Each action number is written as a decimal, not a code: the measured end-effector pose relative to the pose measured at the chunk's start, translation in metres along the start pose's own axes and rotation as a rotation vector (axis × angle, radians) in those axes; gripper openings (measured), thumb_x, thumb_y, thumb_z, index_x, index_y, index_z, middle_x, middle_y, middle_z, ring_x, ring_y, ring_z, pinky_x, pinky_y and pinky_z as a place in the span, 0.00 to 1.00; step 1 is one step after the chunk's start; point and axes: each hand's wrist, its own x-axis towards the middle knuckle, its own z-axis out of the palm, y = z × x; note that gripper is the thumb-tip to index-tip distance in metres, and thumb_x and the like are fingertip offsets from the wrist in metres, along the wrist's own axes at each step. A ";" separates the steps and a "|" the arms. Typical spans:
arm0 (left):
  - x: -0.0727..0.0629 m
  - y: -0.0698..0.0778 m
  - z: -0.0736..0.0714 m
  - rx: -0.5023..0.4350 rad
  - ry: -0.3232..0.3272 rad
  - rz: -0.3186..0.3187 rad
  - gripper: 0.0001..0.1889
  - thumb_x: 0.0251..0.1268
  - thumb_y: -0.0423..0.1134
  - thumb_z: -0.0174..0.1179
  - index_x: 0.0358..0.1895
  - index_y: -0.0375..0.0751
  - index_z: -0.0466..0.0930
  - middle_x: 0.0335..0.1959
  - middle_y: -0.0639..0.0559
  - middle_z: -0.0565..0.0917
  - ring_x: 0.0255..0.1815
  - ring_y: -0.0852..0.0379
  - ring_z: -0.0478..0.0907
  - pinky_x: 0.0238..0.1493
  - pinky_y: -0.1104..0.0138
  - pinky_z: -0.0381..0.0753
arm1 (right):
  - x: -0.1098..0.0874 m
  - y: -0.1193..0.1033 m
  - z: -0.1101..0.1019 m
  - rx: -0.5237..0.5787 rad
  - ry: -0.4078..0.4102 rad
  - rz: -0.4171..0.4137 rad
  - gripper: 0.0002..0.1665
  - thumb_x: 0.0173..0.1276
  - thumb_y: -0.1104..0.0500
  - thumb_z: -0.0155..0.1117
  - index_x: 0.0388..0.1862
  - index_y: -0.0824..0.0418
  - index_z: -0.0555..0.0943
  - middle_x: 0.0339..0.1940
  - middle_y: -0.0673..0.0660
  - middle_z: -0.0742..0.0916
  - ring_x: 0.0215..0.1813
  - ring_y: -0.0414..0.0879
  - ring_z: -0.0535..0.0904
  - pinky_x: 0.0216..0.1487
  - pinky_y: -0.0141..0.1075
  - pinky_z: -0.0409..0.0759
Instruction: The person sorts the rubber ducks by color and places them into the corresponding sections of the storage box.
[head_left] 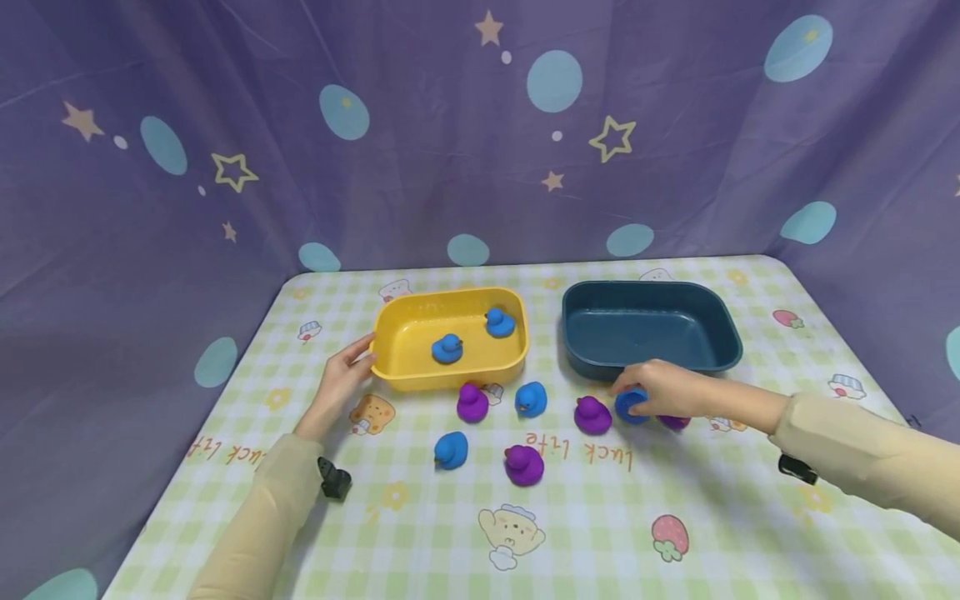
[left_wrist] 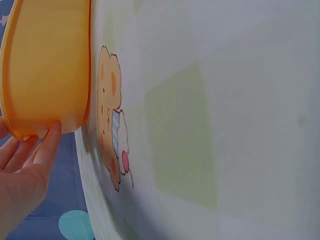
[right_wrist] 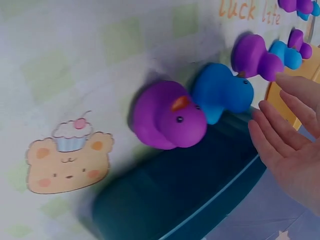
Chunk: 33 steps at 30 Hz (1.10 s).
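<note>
At the left end of the yellow basin (head_left: 450, 380), my left hand (head_left: 347, 372) touches the outer wall and rim with fairly straight fingers (left_wrist: 47, 145). Two blue toy ducks, one at the middle (head_left: 447, 349) and one at the right (head_left: 499, 322), sit inside that basin. My right hand (head_left: 663, 388) reaches over a blue duck (right_wrist: 220, 92) by the front wall of the dark teal basin (head_left: 651, 367). In the right wrist view its fingers are extended beside the duck's head. Purple ducks flank this duck, left (head_left: 592, 416) and right (right_wrist: 167, 115), the latter partly hidden by my hand.
In front of the basins lie more ducks: a purple one (head_left: 472, 403), a blue one (head_left: 531, 400), another blue one (head_left: 451, 451) and another purple one (head_left: 524, 465). A checked cloth (head_left: 600, 533) covers the table, and a purple curtain (head_left: 465, 183) hangs behind.
</note>
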 end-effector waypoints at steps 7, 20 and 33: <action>0.003 -0.007 0.001 0.026 0.028 0.022 0.26 0.65 0.40 0.48 0.65 0.42 0.58 0.67 0.44 0.58 0.58 0.46 0.67 0.50 0.69 0.75 | -0.005 0.004 0.005 -0.009 0.019 -0.004 0.17 0.47 0.67 0.68 0.39 0.65 0.80 0.38 0.55 0.83 0.43 0.51 0.79 0.41 0.40 0.80; 0.002 -0.008 0.001 0.034 0.033 0.005 0.25 0.65 0.40 0.48 0.65 0.43 0.58 0.67 0.45 0.57 0.59 0.47 0.66 0.52 0.67 0.74 | -0.008 0.010 0.013 -0.017 0.045 0.014 0.15 0.47 0.69 0.67 0.37 0.62 0.81 0.36 0.54 0.82 0.41 0.50 0.79 0.39 0.37 0.80; 0.000 -0.002 0.002 0.005 0.018 -0.016 0.26 0.65 0.38 0.48 0.66 0.44 0.57 0.68 0.47 0.56 0.59 0.47 0.67 0.51 0.69 0.74 | -0.009 0.016 0.019 -0.027 0.066 0.020 0.14 0.47 0.71 0.65 0.35 0.63 0.81 0.36 0.54 0.82 0.41 0.51 0.78 0.39 0.38 0.80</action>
